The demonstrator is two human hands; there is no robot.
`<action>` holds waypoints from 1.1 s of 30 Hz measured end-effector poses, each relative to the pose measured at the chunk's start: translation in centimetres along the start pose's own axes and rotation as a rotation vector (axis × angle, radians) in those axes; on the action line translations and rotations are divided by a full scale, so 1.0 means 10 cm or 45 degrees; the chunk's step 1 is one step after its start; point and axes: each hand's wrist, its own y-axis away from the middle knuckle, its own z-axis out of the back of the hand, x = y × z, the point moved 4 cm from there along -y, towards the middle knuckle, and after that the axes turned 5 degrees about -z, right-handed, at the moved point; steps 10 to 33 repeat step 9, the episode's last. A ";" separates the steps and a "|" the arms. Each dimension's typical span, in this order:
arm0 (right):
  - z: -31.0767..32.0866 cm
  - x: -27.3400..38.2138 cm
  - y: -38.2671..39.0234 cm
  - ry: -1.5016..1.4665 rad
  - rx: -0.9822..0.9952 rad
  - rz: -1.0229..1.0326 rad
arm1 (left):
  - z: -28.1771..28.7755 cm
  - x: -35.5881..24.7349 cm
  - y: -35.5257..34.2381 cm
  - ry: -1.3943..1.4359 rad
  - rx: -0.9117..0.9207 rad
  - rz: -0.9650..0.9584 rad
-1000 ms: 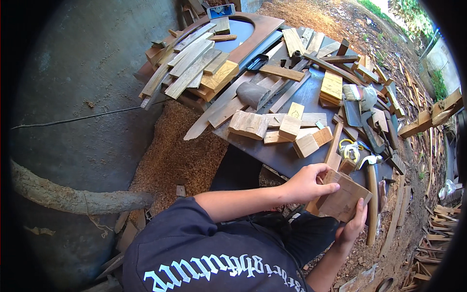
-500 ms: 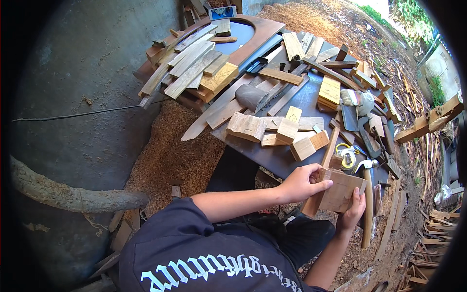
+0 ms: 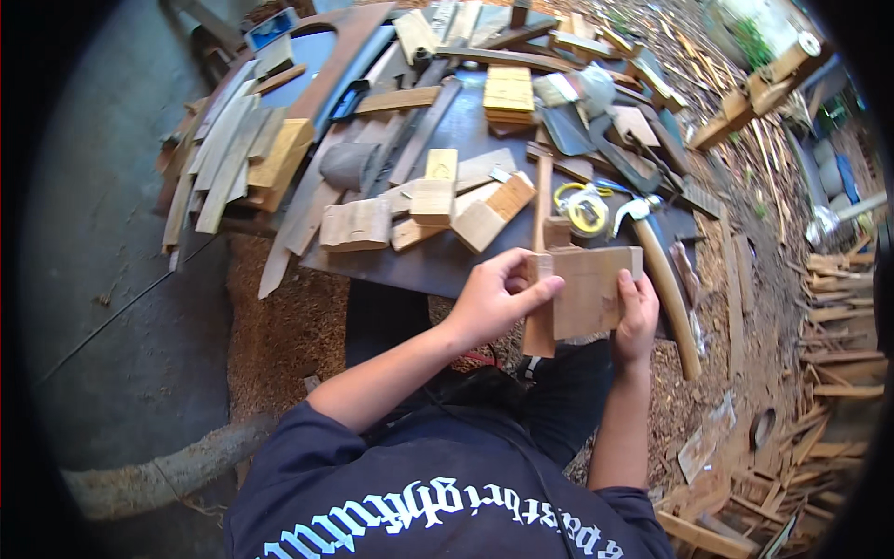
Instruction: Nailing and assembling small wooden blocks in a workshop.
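Note:
A square wooden board [image 3: 589,296] is held up in front of me at the near edge of the table. A narrow wooden strip [image 3: 539,337] stands along its left side. My left hand [image 3: 494,296] is closed around that strip and the board's left edge, with the thumb lying across the front. On the other side, my right hand [image 3: 636,321] grips the board's right edge between thumb and fingers. Whether the strip and board are joined, I cannot tell. Just right of my right hand lies a hammer [image 3: 665,279] with a wooden handle.
Behind the board is a coiled yellow-and-white tape [image 3: 587,212]. Several wood blocks [image 3: 357,224] and planks [image 3: 228,154] cover the dark tabletop [image 3: 447,270]. A brush [image 3: 556,90] and a dark clamp-like tool [image 3: 638,154] sit farther back. A phone [image 3: 272,30] stands at far left.
My view has turned, so the table's things appear farther left and higher. The board now appears more level, its face turned more toward me. Both hands keep their hold.

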 end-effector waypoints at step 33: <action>0.06 -0.04 0.04 -0.144 0.061 -0.026 | 0.01 0.03 -0.01 0.106 0.037 0.059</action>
